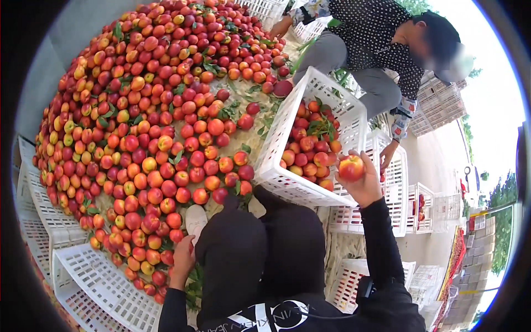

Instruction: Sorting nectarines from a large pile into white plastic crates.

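My right hand (360, 179) grips a red and yellow nectarine (351, 168) beside the near right corner of a white slatted plastic crate (271, 145). That crate stands tilted in view and holds many nectarines (307, 144) with some green leaves on top. Low on the left, my left hand (182, 258) is at the edge of a large heap of loose nectarines (145, 137), next to my knee. A bit of red shows at its fingers, but the palm side is mostly hidden.
A co-worker (365, 54) squats across the crate, one hand (281, 29) at the heap, the other (388, 155) over a second white crate (398, 186). White crates (108, 282) lie at lower left. More stacked crates (439, 103) stand behind. My shoe (196, 220) touches the heap's edge.
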`<action>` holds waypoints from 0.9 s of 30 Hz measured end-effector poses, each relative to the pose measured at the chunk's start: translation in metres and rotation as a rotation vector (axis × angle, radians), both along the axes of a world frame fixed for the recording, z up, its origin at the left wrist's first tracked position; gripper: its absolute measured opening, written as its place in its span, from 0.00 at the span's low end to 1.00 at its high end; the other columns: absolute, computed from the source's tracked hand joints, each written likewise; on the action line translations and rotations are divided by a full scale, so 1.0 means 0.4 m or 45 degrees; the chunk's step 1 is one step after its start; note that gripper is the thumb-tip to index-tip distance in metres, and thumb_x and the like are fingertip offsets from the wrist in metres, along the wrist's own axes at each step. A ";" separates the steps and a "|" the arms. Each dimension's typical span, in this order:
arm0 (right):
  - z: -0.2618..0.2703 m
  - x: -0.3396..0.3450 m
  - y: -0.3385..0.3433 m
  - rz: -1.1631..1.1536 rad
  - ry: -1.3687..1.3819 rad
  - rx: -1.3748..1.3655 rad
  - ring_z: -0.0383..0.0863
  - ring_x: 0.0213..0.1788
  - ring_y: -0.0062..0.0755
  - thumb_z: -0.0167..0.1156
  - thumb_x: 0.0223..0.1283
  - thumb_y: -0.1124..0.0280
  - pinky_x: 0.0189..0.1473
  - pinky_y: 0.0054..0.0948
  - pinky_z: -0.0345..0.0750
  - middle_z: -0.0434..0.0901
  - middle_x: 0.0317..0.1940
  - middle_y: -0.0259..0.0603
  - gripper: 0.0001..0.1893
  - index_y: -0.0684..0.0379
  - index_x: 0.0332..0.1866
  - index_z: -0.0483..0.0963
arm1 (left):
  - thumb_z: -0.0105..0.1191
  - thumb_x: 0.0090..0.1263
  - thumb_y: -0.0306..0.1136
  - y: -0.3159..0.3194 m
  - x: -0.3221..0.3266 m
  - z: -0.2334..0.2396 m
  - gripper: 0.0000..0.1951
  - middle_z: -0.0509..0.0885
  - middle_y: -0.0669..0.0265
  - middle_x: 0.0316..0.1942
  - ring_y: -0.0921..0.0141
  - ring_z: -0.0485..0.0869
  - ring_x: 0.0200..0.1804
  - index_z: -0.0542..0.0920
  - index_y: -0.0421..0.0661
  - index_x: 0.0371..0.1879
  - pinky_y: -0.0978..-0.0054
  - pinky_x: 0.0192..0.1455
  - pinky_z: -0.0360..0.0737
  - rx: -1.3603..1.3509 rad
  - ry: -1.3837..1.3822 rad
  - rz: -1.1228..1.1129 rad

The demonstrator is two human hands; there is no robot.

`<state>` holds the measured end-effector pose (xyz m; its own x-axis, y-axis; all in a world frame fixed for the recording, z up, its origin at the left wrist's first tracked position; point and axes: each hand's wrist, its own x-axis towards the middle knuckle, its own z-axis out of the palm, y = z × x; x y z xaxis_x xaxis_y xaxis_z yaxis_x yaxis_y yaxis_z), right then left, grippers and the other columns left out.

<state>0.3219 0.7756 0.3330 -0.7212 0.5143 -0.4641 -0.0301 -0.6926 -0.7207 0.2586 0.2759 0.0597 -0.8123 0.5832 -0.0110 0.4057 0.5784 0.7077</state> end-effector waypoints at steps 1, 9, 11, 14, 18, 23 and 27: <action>-0.078 0.027 0.073 0.025 -0.031 0.104 0.76 0.53 0.38 0.51 0.69 0.58 0.51 0.42 0.76 0.77 0.49 0.43 0.14 0.54 0.51 0.70 | 0.48 0.70 0.36 0.059 -0.019 0.078 0.18 0.80 0.55 0.49 0.60 0.81 0.47 0.74 0.41 0.55 0.70 0.54 0.74 0.049 -0.360 -0.028; -0.465 -0.087 0.246 0.354 -0.807 1.609 0.74 0.56 0.37 0.65 0.53 0.59 0.55 0.35 0.73 0.76 0.52 0.41 0.27 0.55 0.59 0.69 | 0.47 0.70 0.36 0.114 -0.055 0.172 0.18 0.80 0.54 0.49 0.60 0.81 0.47 0.74 0.41 0.55 0.70 0.55 0.74 -0.013 -0.612 0.175; -0.483 -0.164 0.240 0.450 -1.032 2.002 0.72 0.58 0.46 0.67 0.48 0.60 0.59 0.44 0.69 0.75 0.54 0.45 0.32 0.55 0.61 0.66 | 0.47 0.70 0.36 0.118 -0.063 0.175 0.18 0.80 0.54 0.49 0.60 0.81 0.48 0.74 0.41 0.55 0.70 0.55 0.74 -0.048 -0.651 0.230; -0.537 -0.231 0.284 0.483 -1.134 2.283 0.71 0.60 0.48 0.67 0.45 0.59 0.61 0.46 0.65 0.74 0.56 0.44 0.38 0.52 0.65 0.63 | 0.46 0.70 0.37 0.132 -0.076 0.181 0.18 0.80 0.54 0.49 0.59 0.81 0.48 0.74 0.41 0.55 0.70 0.55 0.74 -0.085 -0.689 0.280; -0.576 -0.264 0.322 1.016 -1.358 2.358 0.74 0.57 0.43 0.68 0.43 0.60 0.58 0.40 0.66 0.75 0.53 0.43 0.39 0.50 0.66 0.63 | 0.46 0.71 0.37 0.156 -0.090 0.191 0.18 0.80 0.54 0.49 0.59 0.81 0.48 0.75 0.41 0.55 0.70 0.55 0.74 -0.105 -0.723 0.308; -0.506 -0.226 0.313 0.702 -1.041 2.057 0.76 0.54 0.45 0.70 0.43 0.61 0.57 0.40 0.70 0.76 0.51 0.46 0.38 0.53 0.64 0.65 | 0.45 0.71 0.37 0.185 -0.102 0.206 0.18 0.80 0.54 0.49 0.59 0.81 0.48 0.75 0.41 0.54 0.70 0.55 0.74 -0.097 -0.720 0.286; -0.452 -0.113 0.285 0.100 -0.365 1.307 0.78 0.51 0.33 0.71 0.47 0.60 0.52 0.32 0.76 0.77 0.46 0.40 0.34 0.55 0.61 0.66 | 0.45 0.71 0.37 0.227 -0.108 0.208 0.18 0.80 0.54 0.49 0.59 0.81 0.49 0.75 0.41 0.54 0.70 0.56 0.73 -0.053 -0.724 0.221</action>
<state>0.2767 0.8898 0.1520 -0.7021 0.7120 0.0072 0.2513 0.2573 -0.9331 0.2156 0.3665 0.1427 -0.7555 0.4323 -0.4923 -0.1330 0.6345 0.7614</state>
